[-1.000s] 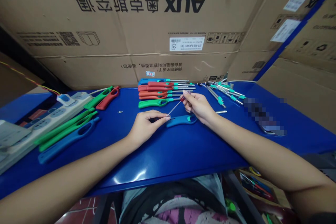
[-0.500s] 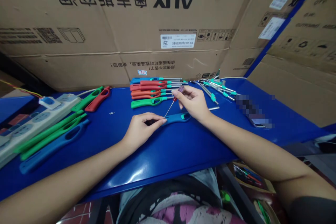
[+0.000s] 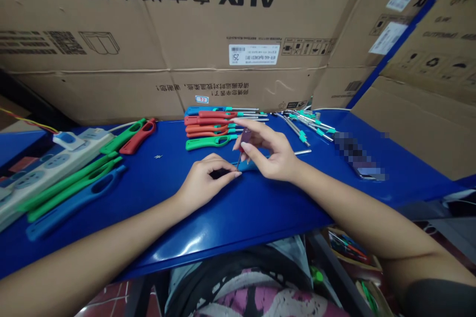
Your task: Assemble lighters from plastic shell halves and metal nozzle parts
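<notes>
My right hand (image 3: 266, 151) is closed round the red and purple handle of a small screwdriver (image 3: 243, 139), held nearly upright. Its tip points down at the fingertips of my left hand (image 3: 210, 178). With thumb and fingers pinched, my left hand holds the near end of a blue lighter (image 3: 253, 165), which lies across the table and is mostly hidden by my right hand. The lighter's metal tube (image 3: 304, 152) shows beyond my right hand. Behind my hands lies a stack of lighters with blue, red, orange and green (image 3: 203, 143) handles.
Loose green, red and blue handles (image 3: 76, 203) lie beside a white power strip (image 3: 46, 166) at the left. Metal tubes with teal parts (image 3: 307, 126) lie at the back right, near a blurred phone (image 3: 362, 161). Tiny pins (image 3: 158, 156) sit left of centre. Cardboard (image 3: 159, 49) walls the back.
My right hand has moved lower and slightly left, bringing the screwdriver from a slant to nearly upright. It now covers more of the blue lighter. My left hand has barely shifted.
</notes>
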